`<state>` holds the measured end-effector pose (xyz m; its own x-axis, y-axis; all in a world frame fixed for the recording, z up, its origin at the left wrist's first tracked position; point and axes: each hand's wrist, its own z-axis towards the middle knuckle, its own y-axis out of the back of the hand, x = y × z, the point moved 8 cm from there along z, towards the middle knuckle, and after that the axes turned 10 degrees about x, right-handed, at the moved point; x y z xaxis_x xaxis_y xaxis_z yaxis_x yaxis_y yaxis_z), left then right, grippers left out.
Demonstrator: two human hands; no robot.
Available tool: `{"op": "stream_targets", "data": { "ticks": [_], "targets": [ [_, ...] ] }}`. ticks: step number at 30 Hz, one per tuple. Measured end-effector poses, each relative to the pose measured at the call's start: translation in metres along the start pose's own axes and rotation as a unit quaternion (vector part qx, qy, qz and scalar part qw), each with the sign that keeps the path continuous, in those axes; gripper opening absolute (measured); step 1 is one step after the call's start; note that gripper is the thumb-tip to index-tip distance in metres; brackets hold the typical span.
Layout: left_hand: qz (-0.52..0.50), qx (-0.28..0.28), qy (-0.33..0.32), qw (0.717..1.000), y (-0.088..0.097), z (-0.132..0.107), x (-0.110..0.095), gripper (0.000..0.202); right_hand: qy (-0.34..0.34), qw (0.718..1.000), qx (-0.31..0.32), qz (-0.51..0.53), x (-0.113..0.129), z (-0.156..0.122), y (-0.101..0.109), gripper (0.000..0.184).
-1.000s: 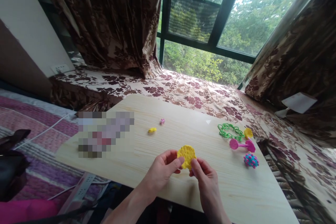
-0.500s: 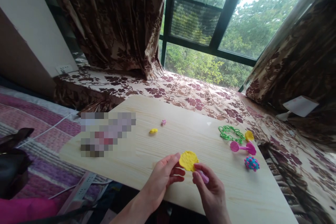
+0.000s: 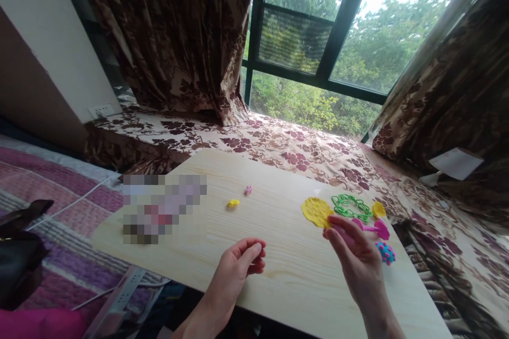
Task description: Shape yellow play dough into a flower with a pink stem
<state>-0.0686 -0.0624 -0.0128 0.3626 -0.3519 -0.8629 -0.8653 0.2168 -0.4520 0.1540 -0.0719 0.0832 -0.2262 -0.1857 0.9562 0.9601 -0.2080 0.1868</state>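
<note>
Yellow and roughly round, a flat disc point(image 3: 316, 212) with a bumpy surface is held over the far right part of the desk point(image 3: 278, 265), just left of a ring of linked green loops point(image 3: 340, 202). The right hand point(image 3: 356, 259) has its thumb and index fingers clamped on the disc's near right edge; a bit of pink shows between them, too hidden to identify. The left hand point(image 3: 240, 267) is well apart from the disc, near the desk's front edge, its fingers curled together with the thumb laid over the index finger.

Just beyond the right hand lie a bright pink dumbbell shape point(image 3: 383, 230), partly covered by the fingers, and a blue ball point(image 3: 387, 254) studded with pink knobs, also partly covered. A smaller yellow piece point(image 3: 378, 210) sits beside the green ring. Farther left on the pale wood-grain top, a small yellow lump point(image 3: 233, 203) and a little pink piece point(image 3: 248, 190) rest near each other, apart. A pixelated patch hides whatever is at the left end.
</note>
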Motion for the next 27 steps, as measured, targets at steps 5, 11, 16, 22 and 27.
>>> {"op": "stream_targets", "data": {
  "ticks": [5,11,16,22,27],
  "targets": [
    [0.004,-0.007,-0.009,1.000,0.010,-0.002,-0.004,0.022,-0.103,0.978,0.051,-0.176,-0.050,-0.022,0.051,0.028],
    [0.006,0.004,0.000,1.000,-0.007,0.004,0.000,0.022,-0.093,0.995,-0.007,-0.043,-0.043,-0.026,0.047,0.035],
    [-0.016,0.045,-0.017,0.999,-0.033,-0.003,-0.011,0.029,-0.010,0.994,0.063,0.090,-0.005,-0.014,-0.026,0.028],
    [0.022,0.055,-0.031,0.998,-0.037,-0.004,-0.021,0.031,-0.018,0.987,0.153,0.044,-0.020,-0.034,-0.067,0.025],
    [0.106,0.024,-0.022,0.994,-0.027,0.001,-0.020,0.029,-0.019,0.989,0.147,0.008,-0.018,-0.027,-0.063,0.045]
  ]
}}
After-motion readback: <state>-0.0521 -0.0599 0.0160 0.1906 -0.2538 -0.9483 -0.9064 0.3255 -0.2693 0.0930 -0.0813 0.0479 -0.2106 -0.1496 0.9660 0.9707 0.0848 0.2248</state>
